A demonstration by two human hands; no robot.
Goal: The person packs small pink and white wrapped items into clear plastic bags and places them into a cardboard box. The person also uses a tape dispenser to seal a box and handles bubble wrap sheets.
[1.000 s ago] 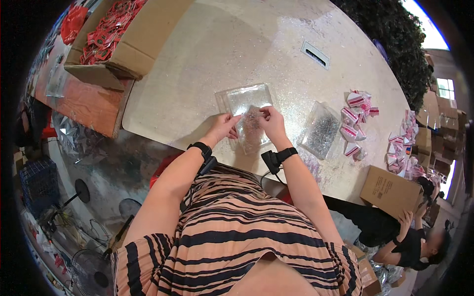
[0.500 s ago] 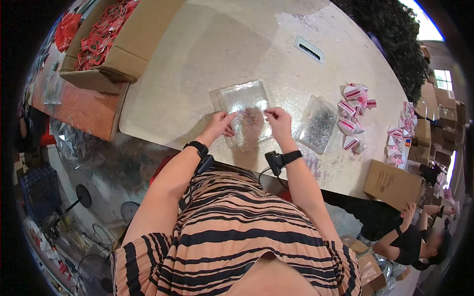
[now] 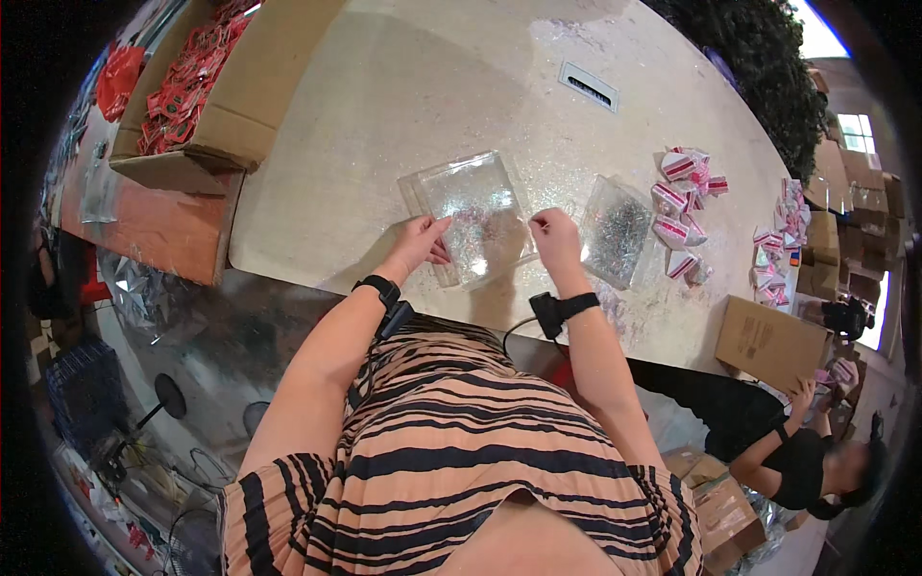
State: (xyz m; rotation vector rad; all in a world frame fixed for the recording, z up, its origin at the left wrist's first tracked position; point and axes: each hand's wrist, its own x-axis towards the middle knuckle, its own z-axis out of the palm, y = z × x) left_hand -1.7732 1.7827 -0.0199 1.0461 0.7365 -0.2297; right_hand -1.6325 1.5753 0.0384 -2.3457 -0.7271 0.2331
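A clear plastic box (image 3: 475, 187) lies tilted on the table in front of me, with a faint reddish patch near its close side. My left hand (image 3: 420, 245) closes on its near left edge, thumb uppermost. Just beyond the right edge, my right hand (image 3: 557, 240) has its fingertips pinched together; whatever is in them is too small to make out. To the right of that hand lies a second clear plastic box (image 3: 615, 235) full of fine dark and silvery bits. Farther right, several white ornaments (image 3: 677, 226) with red-and-pink stripes sit in a cluster.
A cardboard carton (image 3: 245, 106) of small red packets stands at the far left. More striped ornaments (image 3: 773, 250) lie at the table's right end, near a brown box (image 3: 773, 341). A co-worker (image 3: 797, 461) in black is at lower right. Glitter speckles the table (image 3: 423, 96).
My right hand has shifted right, from over the box's right side to just beyond its edge. My left hand stays at the box. The co-worker's arms have moved slightly.
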